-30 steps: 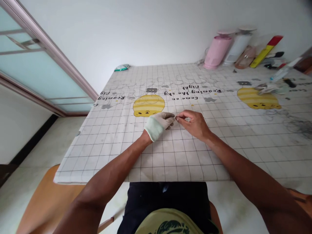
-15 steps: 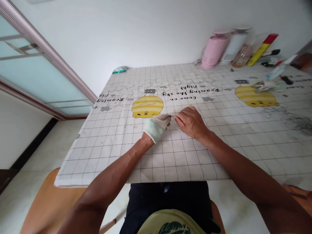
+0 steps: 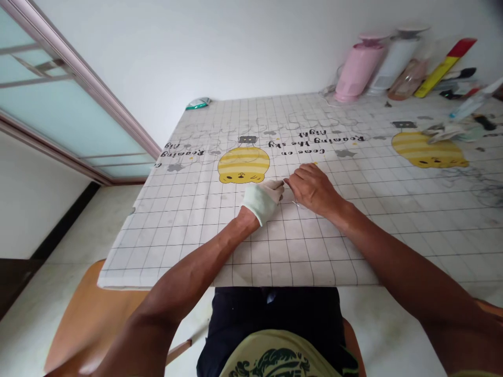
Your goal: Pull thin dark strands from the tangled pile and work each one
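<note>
Thin, silvery, wire-like strand (image 3: 296, 203) peeks from under the bare right hand (image 3: 312, 187), well in from the white gridded counter's (image 3: 188, 246) front edge! That hand has just curled over, suggesting a firmer hold; white-gloved left hand (image 3: 271, 191) faces it, grip hidden, can't tell.

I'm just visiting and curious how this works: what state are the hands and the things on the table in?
Left hand: gloved, fingers drawn together.
Right hand: bare, fingers curled in.
Thin strand: showing below the bare hand; whether gripped, unclear.
Tablecloth: spread out.
Pink cylinder: standing.
White cylinder: standing.
Green packet: lying down.
Dark strands: loosely tangled.
</note>
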Motion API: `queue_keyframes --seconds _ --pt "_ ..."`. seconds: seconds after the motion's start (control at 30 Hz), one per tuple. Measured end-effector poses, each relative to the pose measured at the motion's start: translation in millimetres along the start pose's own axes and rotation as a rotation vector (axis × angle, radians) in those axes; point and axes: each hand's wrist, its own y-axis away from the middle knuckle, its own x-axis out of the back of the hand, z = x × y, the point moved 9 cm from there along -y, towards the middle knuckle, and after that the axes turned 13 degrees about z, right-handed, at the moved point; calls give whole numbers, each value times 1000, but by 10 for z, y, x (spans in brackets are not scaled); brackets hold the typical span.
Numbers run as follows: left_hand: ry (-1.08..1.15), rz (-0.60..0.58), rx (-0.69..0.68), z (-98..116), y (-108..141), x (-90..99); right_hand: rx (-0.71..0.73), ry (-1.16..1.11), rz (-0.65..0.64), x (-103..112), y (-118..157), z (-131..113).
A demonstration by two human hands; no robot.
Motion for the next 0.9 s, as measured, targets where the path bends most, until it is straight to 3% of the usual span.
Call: queue_keyframes --seconds 0.27,0.77,0.9 --pt "124 128 145 1 17 163 -216 -185 110 171 78 205" --pt "54 132 120 -23 -13 145 -77 -285 208 178 55 135" --pt "77 124 117 -38 -23 135 -152 -357 181 182 24 168"
